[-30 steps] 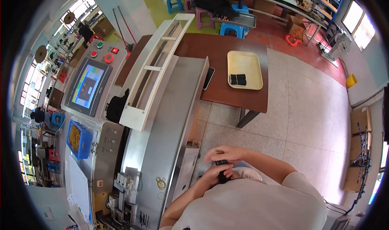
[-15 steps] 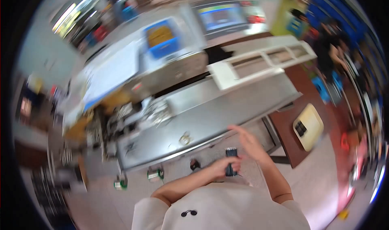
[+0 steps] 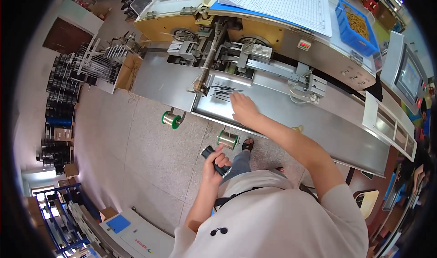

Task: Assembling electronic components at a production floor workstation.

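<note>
My left hand (image 3: 214, 166) is wrapped round a thick bundle of short black wires (image 3: 208, 151), with bright metal ends showing at its lower side. It is held in front of my body, off the table's edge. My right hand (image 3: 244, 107) reaches over the steel table (image 3: 277, 108), fingers stretched out and palm down. Its fingertips are at the right end of a loose scatter of black wires (image 3: 221, 91), lying below the machine's metal arm (image 3: 202, 78). Whether the fingertips press on any wire is hard to tell.
Behind the table stands the machine (image 3: 314, 51), with clamps and a rail. Two green-flanged wire spools (image 3: 171, 120) hang at the front edge. A blue bin (image 3: 359, 28), paper sheets (image 3: 277, 5) and a screen (image 3: 409, 76) are at the back right. A white frame (image 3: 389, 121) lies at right.
My view has swung left to the machine end. My right hand, earlier raised beside the left, now lies out over the loose wires. My left hand still grips the bundle.
</note>
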Available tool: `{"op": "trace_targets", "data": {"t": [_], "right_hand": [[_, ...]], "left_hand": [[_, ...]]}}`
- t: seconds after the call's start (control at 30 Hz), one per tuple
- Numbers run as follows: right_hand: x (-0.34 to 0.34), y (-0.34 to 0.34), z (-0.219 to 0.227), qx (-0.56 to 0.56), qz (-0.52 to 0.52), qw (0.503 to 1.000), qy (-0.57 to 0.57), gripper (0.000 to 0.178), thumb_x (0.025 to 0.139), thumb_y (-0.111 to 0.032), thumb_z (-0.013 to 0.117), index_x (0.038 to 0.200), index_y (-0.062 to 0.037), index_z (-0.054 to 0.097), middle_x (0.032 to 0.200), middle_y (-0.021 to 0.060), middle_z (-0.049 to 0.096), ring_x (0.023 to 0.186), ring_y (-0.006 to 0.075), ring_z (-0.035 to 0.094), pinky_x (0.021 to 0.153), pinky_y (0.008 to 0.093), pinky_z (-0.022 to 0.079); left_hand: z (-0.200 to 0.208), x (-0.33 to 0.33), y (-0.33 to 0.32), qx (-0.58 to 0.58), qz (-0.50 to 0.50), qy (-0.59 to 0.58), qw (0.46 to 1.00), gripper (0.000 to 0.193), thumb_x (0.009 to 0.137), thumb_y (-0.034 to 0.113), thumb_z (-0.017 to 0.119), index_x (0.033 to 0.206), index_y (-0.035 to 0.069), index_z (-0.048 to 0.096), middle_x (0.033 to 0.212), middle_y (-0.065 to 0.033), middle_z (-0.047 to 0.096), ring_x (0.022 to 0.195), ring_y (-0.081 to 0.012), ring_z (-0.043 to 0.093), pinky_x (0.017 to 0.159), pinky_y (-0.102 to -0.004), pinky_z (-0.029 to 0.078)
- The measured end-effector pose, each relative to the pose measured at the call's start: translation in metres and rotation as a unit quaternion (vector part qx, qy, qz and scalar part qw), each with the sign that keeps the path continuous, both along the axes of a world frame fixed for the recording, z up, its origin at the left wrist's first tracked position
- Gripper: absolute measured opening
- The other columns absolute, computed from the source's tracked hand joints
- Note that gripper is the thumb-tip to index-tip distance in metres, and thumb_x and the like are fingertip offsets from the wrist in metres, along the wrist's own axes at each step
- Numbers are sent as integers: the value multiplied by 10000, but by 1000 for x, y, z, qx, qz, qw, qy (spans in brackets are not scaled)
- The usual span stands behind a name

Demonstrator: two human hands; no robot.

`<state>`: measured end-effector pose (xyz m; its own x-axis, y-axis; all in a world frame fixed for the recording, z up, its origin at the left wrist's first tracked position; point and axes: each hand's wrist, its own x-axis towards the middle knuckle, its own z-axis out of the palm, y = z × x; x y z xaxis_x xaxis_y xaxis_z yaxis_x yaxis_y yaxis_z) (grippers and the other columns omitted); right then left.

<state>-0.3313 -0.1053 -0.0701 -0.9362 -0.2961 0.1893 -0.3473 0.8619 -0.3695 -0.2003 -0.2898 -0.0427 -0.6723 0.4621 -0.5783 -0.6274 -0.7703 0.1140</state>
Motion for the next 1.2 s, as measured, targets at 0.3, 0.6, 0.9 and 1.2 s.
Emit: {"op": "trace_targets", "data": {"t": [0.3, 0.6, 0.9, 1.2], "right_hand": [[-71, -52, -52, 120, -79, 988, -49, 118, 699, -36, 481, 785, 30, 530, 759, 150, 568, 638, 286, 584, 572, 345, 478], [-10, 48, 44, -167, -115, 952, -231, 112, 691, -51, 525, 739, 48, 548, 672, 200, 576, 693, 244, 609, 571, 338, 471], [164, 95, 78, -160, -425, 890, -43, 98, 751, -76, 524, 789, 2, 572, 751, 143, 596, 683, 278, 581, 565, 362, 454], [334, 106, 129, -277, -616, 736, 32, 239, 821, -123, 508, 1032, -25, 561, 937, 120, 599, 801, 293, 582, 700, 336, 470]], "left_hand": [[-3, -49, -12, -100, 7, -38, 994, 225, 815, 81, 478, 1036, 45, 503, 525, 34, 347, 494, -91, 366, 552, -256, 363], [-13, -115, 75, -144, -133, 62, 979, 289, 850, 132, 502, 1124, 44, 471, 971, -82, 561, 910, -196, 559, 800, -365, 457], [7, -56, 203, -54, -427, 112, 896, 301, 835, 141, 545, 1112, 36, 492, 1004, -70, 551, 916, -157, 552, 788, -284, 455], [40, 33, 245, 26, -737, 9, 675, 161, 822, 161, 568, 943, 61, 534, 762, -45, 543, 739, -176, 559, 754, -382, 483]]}}
